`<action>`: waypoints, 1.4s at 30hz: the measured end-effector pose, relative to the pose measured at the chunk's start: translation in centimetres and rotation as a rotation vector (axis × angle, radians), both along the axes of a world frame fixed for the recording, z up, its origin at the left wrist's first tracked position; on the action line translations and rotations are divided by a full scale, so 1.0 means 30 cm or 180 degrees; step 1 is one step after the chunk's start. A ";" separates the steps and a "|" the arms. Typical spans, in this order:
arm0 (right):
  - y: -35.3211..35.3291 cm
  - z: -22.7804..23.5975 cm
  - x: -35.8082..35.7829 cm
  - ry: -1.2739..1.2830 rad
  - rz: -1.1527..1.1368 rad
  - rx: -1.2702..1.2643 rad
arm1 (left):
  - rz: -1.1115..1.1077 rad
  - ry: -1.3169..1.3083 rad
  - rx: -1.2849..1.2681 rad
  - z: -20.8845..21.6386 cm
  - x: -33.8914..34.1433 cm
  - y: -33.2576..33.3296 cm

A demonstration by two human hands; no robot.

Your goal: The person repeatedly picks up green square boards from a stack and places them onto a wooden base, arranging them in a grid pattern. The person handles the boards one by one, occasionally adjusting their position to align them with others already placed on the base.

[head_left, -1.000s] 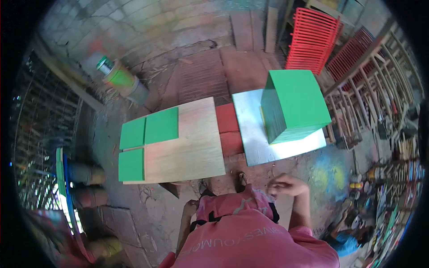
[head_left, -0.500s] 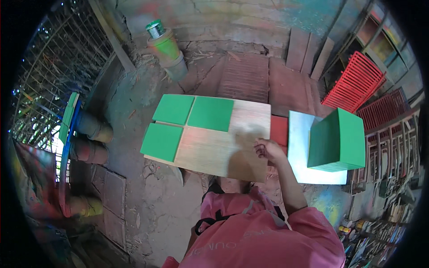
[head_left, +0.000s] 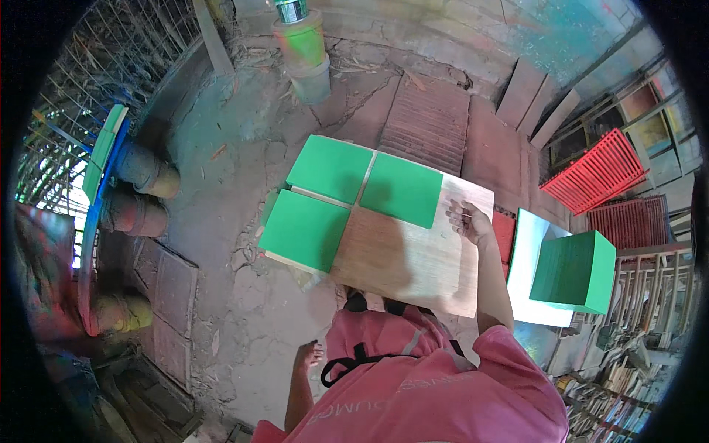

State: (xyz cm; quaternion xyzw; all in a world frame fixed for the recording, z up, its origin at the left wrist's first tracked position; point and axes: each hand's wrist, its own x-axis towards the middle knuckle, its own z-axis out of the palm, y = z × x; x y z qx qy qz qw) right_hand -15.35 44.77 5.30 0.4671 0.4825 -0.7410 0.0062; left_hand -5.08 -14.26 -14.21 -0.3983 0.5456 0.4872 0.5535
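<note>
My right hand [head_left: 470,223] hovers over the bare right part of a pale wooden board [head_left: 413,258], its fingers loosely bent and apart, with nothing visible in them. Three green square panels lie at the board's left and far side: a far-left panel [head_left: 330,168], a middle panel [head_left: 402,190] and a near-left panel [head_left: 304,230]. Low at my left side hangs my left hand [head_left: 309,355], fingers slightly curled and seemingly holding nothing. To the right, a stack of green panels [head_left: 572,269] rests on a whitish sheet [head_left: 523,262].
Upturned buckets [head_left: 136,221] support a blue-edged board with a green panel [head_left: 103,159] at the left. A paint can [head_left: 292,10] tops stacked buckets [head_left: 303,55] at the back. Red slatted racks [head_left: 594,173] and wooden frames [head_left: 650,288] stand at the right.
My right hand has shifted right and away from me, its fingers loosening. My left hand has come into view at the lower left. The view has turned and moved closer to the board.
</note>
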 end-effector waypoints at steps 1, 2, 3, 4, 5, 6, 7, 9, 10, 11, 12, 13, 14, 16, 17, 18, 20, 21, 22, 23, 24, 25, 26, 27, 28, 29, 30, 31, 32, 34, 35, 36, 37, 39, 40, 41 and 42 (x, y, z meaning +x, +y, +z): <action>0.007 0.003 -0.010 -0.0034 0.0008 0.0014 | 0.0006 -0.0012 0.0091 0.000 -0.034 0.004; 0.017 0.007 -0.018 -0.0069 0.0016 0.0029 | 0.0011 -0.0026 0.0187 0.000 -0.066 0.011; 0.029 0.005 -0.024 -0.0133 -0.0020 0.0112 | -0.0125 0.0030 0.0015 0.031 -0.102 0.045; 0.038 0.002 -0.040 -0.0191 -0.0029 0.0181 | -0.0135 0.0157 0.0038 0.042 -0.107 0.056; 0.051 -0.001 -0.053 -0.0249 -0.0038 0.0251 | -0.0146 0.0285 0.0062 0.055 -0.108 0.069; 0.074 -0.014 -0.061 -0.0270 0.0011 0.0301 | -0.0166 0.0419 0.0083 0.063 -0.104 0.076; 0.096 -0.030 -0.072 -0.0279 0.0061 0.0344 | -0.0078 0.0513 0.0126 0.017 -0.074 0.062; 0.121 -0.050 -0.095 -0.0281 0.0132 0.0457 | 0.0108 0.0709 0.0199 -0.096 0.010 0.043; 0.146 -0.073 -0.092 -0.0246 0.0209 0.0599 | 0.0174 0.0819 0.0247 -0.104 0.008 0.051; 0.172 -0.096 -0.087 -0.0212 0.0285 0.0741 | 0.0226 0.0706 0.0234 -0.105 0.013 0.051; 0.193 -0.124 -0.087 -0.0168 0.0364 0.0874 | 0.0279 0.0598 0.0211 -0.073 0.011 0.058; 0.179 -0.123 -0.102 -0.0193 0.0307 0.1138 | 0.0352 0.0488 0.0179 -0.046 0.019 0.058; 0.161 -0.127 -0.122 -0.0218 0.0247 0.1401 | 0.0396 0.0448 0.0125 -0.025 0.026 0.071; 0.165 -0.142 -0.142 -0.0055 0.0266 0.1832 | 0.0470 0.0477 0.0015 -0.015 0.086 0.068; 0.189 -0.182 -0.141 0.0128 0.0302 0.2003 | 0.0460 0.0515 -0.0035 -0.015 0.112 0.063; 0.222 -0.236 -0.139 0.0312 0.0328 0.2185 | 0.0448 0.0564 -0.0070 -0.016 0.132 0.061; 0.235 -0.301 -0.162 0.0677 0.0235 0.2758 | 0.0526 0.0636 -0.0157 -0.034 0.194 0.044; 0.221 -0.297 -0.175 0.0481 0.0264 0.2776 | 0.0541 0.0648 -0.0206 -0.027 0.214 0.044; 0.211 -0.289 -0.185 0.0285 0.0294 0.2792 | 0.0560 0.0657 -0.0259 -0.019 0.236 0.043; 0.239 -0.318 -0.182 0.0272 0.0237 0.2650 | 0.0573 0.0683 -0.0266 -0.028 0.254 0.035; 0.239 -0.320 -0.189 0.0263 0.0258 0.2819 | 0.0592 0.0691 -0.0303 -0.028 0.274 0.033; 0.237 -0.322 -0.195 0.0253 0.0276 0.2987 | 0.0616 0.0710 -0.0343 -0.027 0.293 0.029; 0.252 -0.326 -0.188 0.0216 0.0264 0.3175 | 0.0598 0.0711 -0.0352 -0.021 0.299 0.038; 0.257 -0.336 -0.189 0.0299 0.0240 0.3242 | 0.0579 0.0723 -0.0375 -0.012 0.303 0.043; 0.252 -0.352 -0.196 0.0379 0.0212 0.3309 | 0.0536 0.0741 -0.0418 -0.005 0.293 0.041; 0.251 -0.351 -0.210 0.0499 0.0224 0.3422 | 0.0574 0.0760 -0.0418 -0.022 0.315 0.050; 0.257 -0.345 -0.215 0.0526 0.0227 0.3237 | 0.0585 0.0752 -0.0423 -0.033 0.325 0.052; 0.255 -0.341 -0.222 0.0552 0.0233 0.3035 | 0.0588 0.0769 -0.0441 -0.036 0.328 0.057; 0.255 -0.335 -0.226 0.0580 0.0239 0.2832 | 0.0590 0.0776 -0.0448 -0.043 0.328 0.062; 0.258 -0.328 -0.231 0.0662 0.0351 0.3249 | 0.0591 0.0802 -0.0468 -0.047 0.330 0.071; 0.258 -0.323 -0.232 0.0706 0.0410 0.3458 | 0.0588 0.0822 -0.0470 -0.051 0.328 0.075; 0.244 -0.312 -0.238 0.0753 0.0492 0.3658 | 0.0601 0.0831 -0.0486 -0.053 0.340 0.080; 0.236 -0.297 -0.242 0.0898 0.0559 0.3847 | 0.0611 0.0841 -0.0495 -0.058 0.346 0.084; 0.226 -0.275 -0.246 0.0974 0.0699 0.4211 | 0.0628 0.0863 -0.0515 -0.063 0.354 0.091; 0.223 -0.270 -0.246 0.1004 0.0766 0.4394 | 0.0638 0.0859 -0.0523 -0.063 0.355 0.094; 0.216 -0.260 -0.249 0.1201 0.0728 0.4475 | 0.0630 0.0864 -0.0531 -0.062 0.356 0.097; 0.215 -0.262 -0.255 0.1134 0.0743 0.4564 | 0.0626 0.0876 -0.0539 -0.058 0.362 0.100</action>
